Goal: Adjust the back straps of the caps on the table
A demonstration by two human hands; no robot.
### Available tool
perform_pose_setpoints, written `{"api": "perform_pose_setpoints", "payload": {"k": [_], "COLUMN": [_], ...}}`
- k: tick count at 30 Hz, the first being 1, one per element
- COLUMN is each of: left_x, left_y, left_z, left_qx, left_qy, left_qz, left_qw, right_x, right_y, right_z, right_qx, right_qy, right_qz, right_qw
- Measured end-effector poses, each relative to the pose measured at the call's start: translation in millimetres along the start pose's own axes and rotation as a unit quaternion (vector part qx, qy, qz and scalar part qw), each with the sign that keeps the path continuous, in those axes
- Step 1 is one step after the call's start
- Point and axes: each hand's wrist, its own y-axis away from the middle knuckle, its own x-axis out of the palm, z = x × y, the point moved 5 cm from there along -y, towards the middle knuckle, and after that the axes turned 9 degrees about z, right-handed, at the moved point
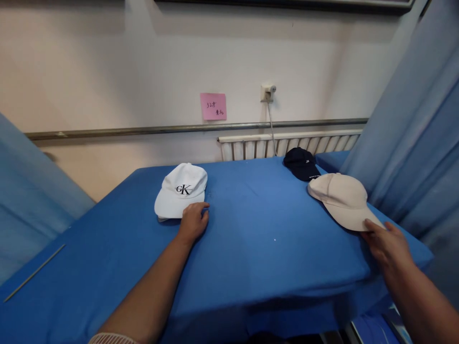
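A white baseball cap (181,188) with black letters on its front lies at the left of the blue-covered table (251,239). A sliver of another pale edge shows under its brim. My left hand (194,220) rests at the right corner of that brim, thumb and forefinger apart; whether it touches the cap is hard to tell. At the right, my right hand (389,241) pinches the brim of a beige baseball cap (340,193), thumb on top and fingers underneath. Behind the beige cap sits a dark navy cap (300,162) with small white lettering.
A thin stick (35,273) lies at the table's left. Blue curtains (412,119) hang on both sides. Along the wall run a metal rail (161,129) and a white radiator (251,147). A pink note (213,106) and a socket (267,93) with a cord are above.
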Motion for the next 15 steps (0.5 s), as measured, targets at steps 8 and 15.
{"api": "perform_pose_setpoints", "payload": {"k": [8, 15], "left_x": [13.3, 70.2], "left_y": [-1, -17], "left_z": [-2, -61], "left_qx": [-0.07, -0.164], "left_qy": [0.259, 0.801], "left_qz": [-0.023, 0.159], "left_qw": [0.963, 0.554], "right_x": [59, 214], "right_y": [47, 64], "right_z": [6, -25], "right_qx": [-0.033, 0.007], "right_qy": [-0.013, 0.049], "right_qz": [0.203, 0.345], "right_qw": [0.979, 0.937]}}
